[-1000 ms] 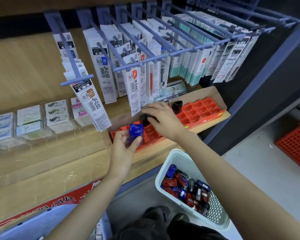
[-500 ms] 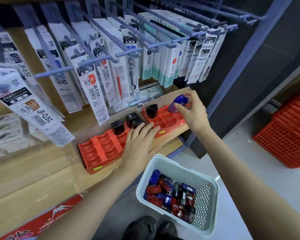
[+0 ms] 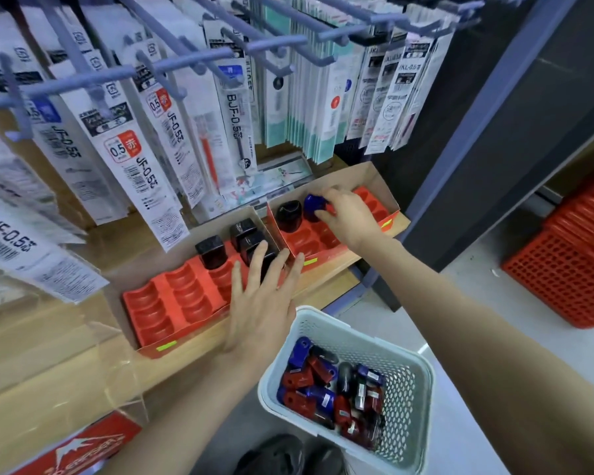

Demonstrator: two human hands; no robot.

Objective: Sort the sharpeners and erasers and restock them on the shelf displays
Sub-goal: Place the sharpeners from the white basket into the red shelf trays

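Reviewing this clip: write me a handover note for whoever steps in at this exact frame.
Left hand: open, fingers spread over the left red plastic tray, by its three black square sharpeners.
Right hand: pinches a blue rounded sharpener in the right red plastic tray, beside one black rounded sharpener.
Done: four black ones seated.
Left: release the blue one, then sort the mixed sharpeners in the white plastic basket.

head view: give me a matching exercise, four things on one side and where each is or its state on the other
1 blue sharpener
2 rounded black sharpener
3 white basket
4 left hand

a flat and open over the left red tray
b holds mixed loose sharpeners
c pinched by the right hand
d seated in the right red tray, no hand on it

Pairs: 1-c, 2-d, 3-b, 4-a
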